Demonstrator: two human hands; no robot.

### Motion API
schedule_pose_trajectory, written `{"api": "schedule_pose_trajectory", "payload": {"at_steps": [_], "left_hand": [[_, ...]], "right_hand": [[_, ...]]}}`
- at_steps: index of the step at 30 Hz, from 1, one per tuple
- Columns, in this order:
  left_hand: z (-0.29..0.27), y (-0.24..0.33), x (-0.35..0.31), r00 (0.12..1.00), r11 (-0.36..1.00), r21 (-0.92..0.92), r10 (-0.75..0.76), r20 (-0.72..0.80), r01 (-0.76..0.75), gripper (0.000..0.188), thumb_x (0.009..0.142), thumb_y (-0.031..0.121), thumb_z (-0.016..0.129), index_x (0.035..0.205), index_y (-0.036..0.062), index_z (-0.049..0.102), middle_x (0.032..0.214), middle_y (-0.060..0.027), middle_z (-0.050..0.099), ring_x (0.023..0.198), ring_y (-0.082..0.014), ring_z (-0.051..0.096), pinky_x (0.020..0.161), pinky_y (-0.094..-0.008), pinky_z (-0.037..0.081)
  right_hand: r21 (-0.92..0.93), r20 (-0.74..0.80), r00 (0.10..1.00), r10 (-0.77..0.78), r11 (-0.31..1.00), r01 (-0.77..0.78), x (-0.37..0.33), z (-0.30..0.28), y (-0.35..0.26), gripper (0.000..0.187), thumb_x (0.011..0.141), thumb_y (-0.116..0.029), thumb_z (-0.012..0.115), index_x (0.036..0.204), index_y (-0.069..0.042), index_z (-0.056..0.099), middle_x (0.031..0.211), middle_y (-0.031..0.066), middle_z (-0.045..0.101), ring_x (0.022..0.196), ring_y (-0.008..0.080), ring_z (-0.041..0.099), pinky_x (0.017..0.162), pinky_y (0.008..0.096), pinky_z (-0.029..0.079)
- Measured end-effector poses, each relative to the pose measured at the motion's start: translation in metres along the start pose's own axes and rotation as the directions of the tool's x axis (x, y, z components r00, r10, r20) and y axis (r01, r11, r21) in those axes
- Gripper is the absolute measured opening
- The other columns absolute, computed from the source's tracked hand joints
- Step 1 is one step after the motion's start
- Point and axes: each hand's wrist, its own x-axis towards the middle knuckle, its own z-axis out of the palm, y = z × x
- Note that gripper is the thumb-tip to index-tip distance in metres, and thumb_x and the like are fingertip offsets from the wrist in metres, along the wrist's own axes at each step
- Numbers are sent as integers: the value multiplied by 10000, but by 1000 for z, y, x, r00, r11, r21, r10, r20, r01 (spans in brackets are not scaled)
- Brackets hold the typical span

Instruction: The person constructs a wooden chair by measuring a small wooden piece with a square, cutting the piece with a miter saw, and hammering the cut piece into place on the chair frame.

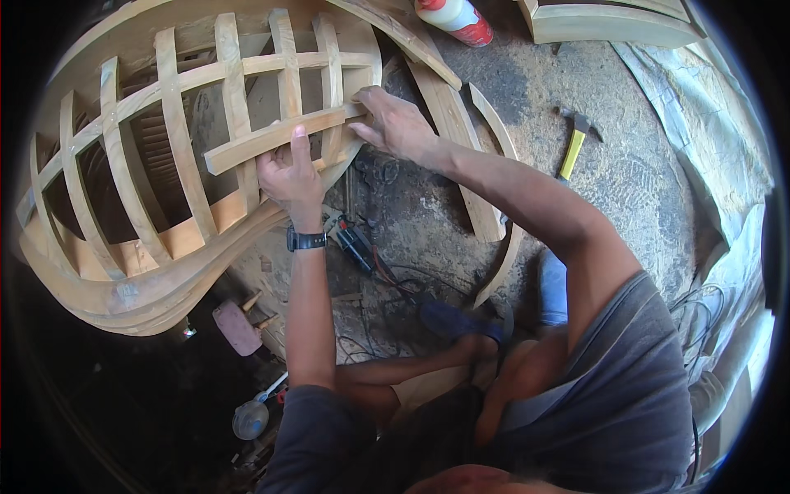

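Left hand [288,183] grips a wooden strip [271,141], thumb laid up against its face, fingers out of sight behind. The strip crosses just above the palm, its left end reaching past the thumb, its other end rising slightly towards the right hand [397,125]. That hand is narrowed on the far end, fingers above, thumb below; from here I cannot tell how firm the hold is.

The strip lies over a curved, slatted wooden frame [172,123], which spreads left of and beyond the left hand. Whether the two touch all along, I cannot tell.

Dark watch [306,240] on the left wrist. Just below and right of it, a power tool [355,246] on the floor [634,214]; below and left, a mallet [237,327]. Board [444,103] and curved wooden piece [491,119] beside the right hand, running under that forearm. Hammer [574,148], yellow-handled, well off to its right. Red-and-white bottle [457,20] beyond it.
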Motion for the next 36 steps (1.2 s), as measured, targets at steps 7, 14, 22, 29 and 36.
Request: {"api": "schedule_pose_trajectory", "payload": {"at_steps": [7,14,22,29,36], "left_hand": [[3,0,0,1000,999,42,-4,28,3,439,964,152,748,1274,-118,592,1166,-176,696,1028,-188,680,915,-316,540],[-2,-11,2,999,992,113,50,8,-50,439,957,148,754,1265,-120,594,1156,-180,696,1024,-200,687,920,-322,546],[8,-10,1,996,984,168,68,-65,-57,420,935,140,766,1235,-111,613,1126,-179,704,985,-207,701,878,-329,566],[7,-10,0,991,977,202,97,-95,-76,443,877,265,812,1146,-68,697,1056,-189,733,970,-281,710,904,-397,546],[5,-5,-1,983,940,308,172,-69,-143,437,880,284,811,1111,-68,693,1038,-192,740,965,-282,727,899,-397,550]], "right_hand": [[4,-37,990,-133,991,133,15,7,-5,365,943,-269,678,1199,-30,575,1058,168,646,987,383,667,844,478,553],[63,8,997,76,995,-76,9,5,-2,386,917,-265,716,1175,-17,572,1057,188,641,988,395,660,842,489,541],[24,-6,997,81,996,-81,8,-5,7,424,923,-286,747,1197,-23,560,1032,189,644,955,376,672,836,457,548],[-6,55,993,104,995,-103,1,-6,2,405,929,-277,713,1198,-9,573,1112,216,641,1051,397,653,909,472,530],[-30,86,987,135,991,-133,-24,-5,-2,423,941,-235,694,1258,-1,539,1159,240,635,1073,434,640,926,483,527]]}}
